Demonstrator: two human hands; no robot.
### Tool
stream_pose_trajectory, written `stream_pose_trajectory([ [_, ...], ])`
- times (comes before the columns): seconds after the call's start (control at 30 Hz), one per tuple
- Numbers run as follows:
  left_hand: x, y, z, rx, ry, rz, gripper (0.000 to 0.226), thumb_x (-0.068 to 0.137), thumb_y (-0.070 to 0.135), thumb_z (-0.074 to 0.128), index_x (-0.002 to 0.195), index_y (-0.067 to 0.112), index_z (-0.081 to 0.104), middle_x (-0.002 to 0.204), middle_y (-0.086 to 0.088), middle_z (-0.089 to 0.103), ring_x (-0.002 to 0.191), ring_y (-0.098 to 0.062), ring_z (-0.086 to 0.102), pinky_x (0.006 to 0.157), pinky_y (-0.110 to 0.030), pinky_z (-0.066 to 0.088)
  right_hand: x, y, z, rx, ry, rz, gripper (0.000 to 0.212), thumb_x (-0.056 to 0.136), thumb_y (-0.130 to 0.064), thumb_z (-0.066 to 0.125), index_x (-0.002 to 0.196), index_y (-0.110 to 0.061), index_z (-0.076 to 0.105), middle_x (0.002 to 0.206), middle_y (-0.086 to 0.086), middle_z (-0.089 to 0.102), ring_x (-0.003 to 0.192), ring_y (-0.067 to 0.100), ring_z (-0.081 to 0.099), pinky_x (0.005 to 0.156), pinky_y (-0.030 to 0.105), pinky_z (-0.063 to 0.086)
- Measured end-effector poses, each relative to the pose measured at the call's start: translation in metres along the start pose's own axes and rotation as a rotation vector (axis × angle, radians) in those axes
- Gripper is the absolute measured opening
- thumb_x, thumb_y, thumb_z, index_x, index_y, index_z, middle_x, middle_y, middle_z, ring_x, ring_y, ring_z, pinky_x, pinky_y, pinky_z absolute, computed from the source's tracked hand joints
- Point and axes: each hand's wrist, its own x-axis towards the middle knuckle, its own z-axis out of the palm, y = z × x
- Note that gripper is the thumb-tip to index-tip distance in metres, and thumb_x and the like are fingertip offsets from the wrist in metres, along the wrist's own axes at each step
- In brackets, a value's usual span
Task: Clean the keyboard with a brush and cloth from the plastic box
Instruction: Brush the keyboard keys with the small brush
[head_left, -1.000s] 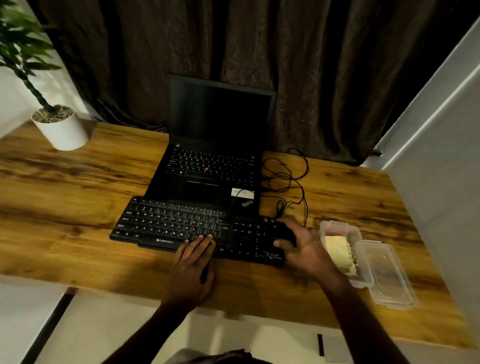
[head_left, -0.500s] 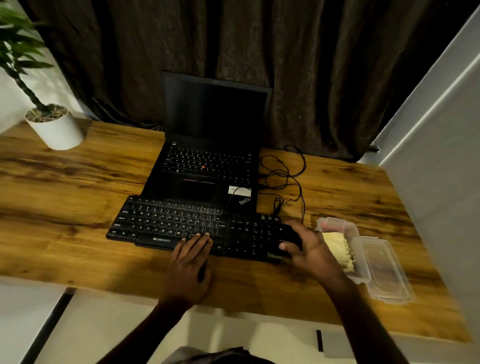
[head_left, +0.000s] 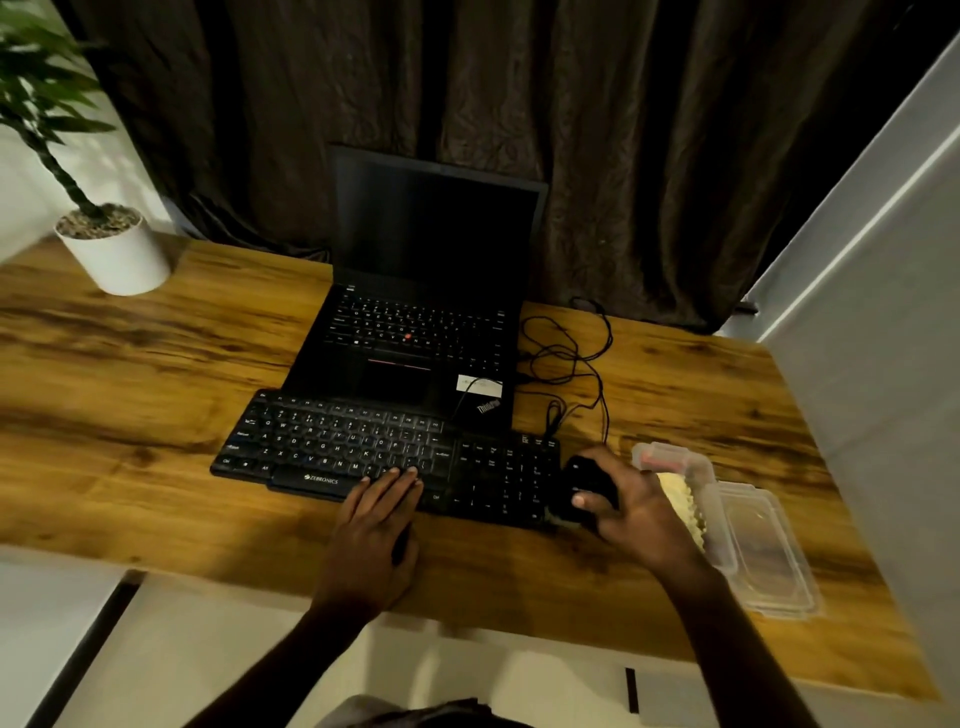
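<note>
The right end of the keyboard (head_left: 363, 447) was partly covered by a black mouse (head_left: 584, 486) and by the right hand (head_left: 639, 514). The same hand hid the near left wall of the plastic box (head_left: 696, 467). Inside the box, a pale yellow cloth (head_left: 678, 499) showed beside the knuckles. A pinkish item (head_left: 657, 458) at the far end was too blurred to tell whether it was the brush. The left thumb lay out of sight, and both forearms ran off the lower edge of the view. The left hand (head_left: 371, 535) lay palm down with its fingers straight and together. Its fingertips rested on the keyboard's front row just right of the space bar, and its heel rested on the table (head_left: 130, 374). The right hand curled over the mouse and gripped it, with the thumb on the near left side. The box stood just right of that hand, and its clear lid (head_left: 763, 551) lay folded open further right. An open laptop (head_left: 415, 332) with a dark screen stood directly behind the keyboard and touched its rear edge. A tangled black cable (head_left: 576, 358) lay between the laptop and the box. A white plant pot (head_left: 122, 257) stood at the far left corner, well apart, and a dark curtain (head_left: 571, 130) hung behind the table.
</note>
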Motion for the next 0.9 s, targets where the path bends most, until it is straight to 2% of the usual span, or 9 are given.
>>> stream_pose_trajectory([
  [0.1, 0.0, 0.0, 0.0, -0.003, -0.006, -0.002, 0.057, 0.091, 0.038, 0.042, 0.142, 0.014, 0.05, 0.15, -0.004, 0.046, 0.138, -0.022, 0.041, 0.117, -0.045, 0.021, 0.001, -0.011, 0.014, 0.009, -0.019, 0.042, 0.045, 0.091, -0.044, 0.062, 0.131, -0.055, 0.044, 0.122, 0.002, 0.056, 0.108, 0.019, 0.059, 0.09, 0.04, 0.055],
  [0.23, 0.0, 0.0, -0.002, -0.009, -0.003, -0.001, 0.057, 0.091, 0.039, 0.041, 0.142, 0.014, 0.049, 0.151, -0.003, 0.045, 0.139, -0.021, 0.039, 0.12, -0.041, 0.015, 0.001, -0.026, 0.029, 0.026, -0.083, 0.021, 0.051, 0.097, -0.038, 0.059, 0.142, -0.047, 0.039, 0.117, -0.005, 0.037, 0.106, 0.013, 0.045, 0.092, 0.035, 0.047],
  [0.37, -0.001, 0.0, -0.002, -0.003, -0.019, -0.007, 0.059, 0.09, 0.039, 0.043, 0.143, 0.015, 0.049, 0.151, -0.003, 0.045, 0.139, -0.021, 0.037, 0.121, -0.039, 0.011, 0.011, -0.015, 0.018, 0.079, -0.005, 0.011, 0.045, 0.091, -0.036, 0.065, 0.128, -0.055, 0.047, 0.122, 0.001, 0.059, 0.105, 0.014, 0.06, 0.088, 0.034, 0.055],
  [0.43, -0.001, -0.001, -0.001, -0.009, -0.024, -0.007, 0.059, 0.09, 0.04, 0.044, 0.143, 0.015, 0.048, 0.151, -0.002, 0.044, 0.14, -0.021, 0.037, 0.122, -0.038, 0.009, 0.02, -0.008, 0.015, 0.081, 0.045, 0.011, 0.042, 0.091, -0.029, 0.068, 0.122, -0.05, 0.05, 0.116, -0.001, 0.066, 0.105, 0.014, 0.064, 0.085, 0.032, 0.057],
  [0.6, 0.0, -0.002, 0.0, -0.005, -0.032, -0.005, 0.058, 0.091, 0.039, 0.044, 0.144, 0.016, 0.047, 0.152, -0.001, 0.043, 0.142, -0.018, 0.034, 0.122, -0.039, 0.01, 0.035, -0.018, 0.023, 0.026, 0.046, -0.021, 0.046, 0.09, -0.043, 0.064, 0.13, -0.053, 0.043, 0.121, 0.003, 0.063, 0.107, 0.024, 0.062, 0.085, 0.037, 0.057],
  [0.67, 0.0, -0.002, 0.0, -0.012, -0.023, -0.004, 0.057, 0.091, 0.038, 0.043, 0.144, 0.016, 0.048, 0.151, -0.001, 0.044, 0.142, -0.019, 0.036, 0.12, -0.041, 0.016, 0.036, -0.026, 0.031, 0.025, -0.009, -0.045, 0.045, 0.091, -0.04, 0.065, 0.127, -0.056, 0.042, 0.125, 0.003, 0.059, 0.105, 0.03, 0.063, 0.084, 0.035, 0.056],
  [0.73, 0.0, -0.001, 0.0, -0.03, -0.002, 0.001, 0.056, 0.091, 0.036, 0.043, 0.142, 0.015, 0.05, 0.15, -0.001, 0.046, 0.141, -0.019, 0.037, 0.118, -0.042, 0.02, 0.037, -0.035, 0.035, 0.041, -0.055, -0.038, 0.047, 0.092, -0.038, 0.065, 0.126, -0.06, 0.041, 0.13, 0.001, 0.054, 0.108, 0.027, 0.06, 0.089, 0.041, 0.056],
  [0.8, 0.0, -0.001, 0.0, -0.037, 0.018, 0.006, 0.055, 0.091, 0.035, 0.045, 0.142, 0.015, 0.05, 0.15, -0.001, 0.046, 0.14, -0.018, 0.037, 0.119, -0.04, 0.019, 0.042, -0.036, 0.035, 0.052, -0.019, -0.061, 0.047, 0.093, -0.034, 0.065, 0.125, -0.06, 0.042, 0.126, 0.0, 0.054, 0.11, 0.022, 0.058, 0.088, 0.041, 0.057],
  [0.9, -0.001, -0.001, 0.002, -0.038, 0.035, 0.01, 0.053, 0.093, 0.035, 0.047, 0.141, 0.014, 0.05, 0.15, -0.001, 0.045, 0.141, -0.019, 0.037, 0.12, -0.038, 0.015, 0.056, -0.028, 0.029, 0.053, 0.087, -0.03, 0.047, 0.091, -0.034, 0.066, 0.126, -0.056, 0.045, 0.122, 0.007, 0.061, 0.101, 0.025, 0.065, 0.076, 0.041, 0.061],
])
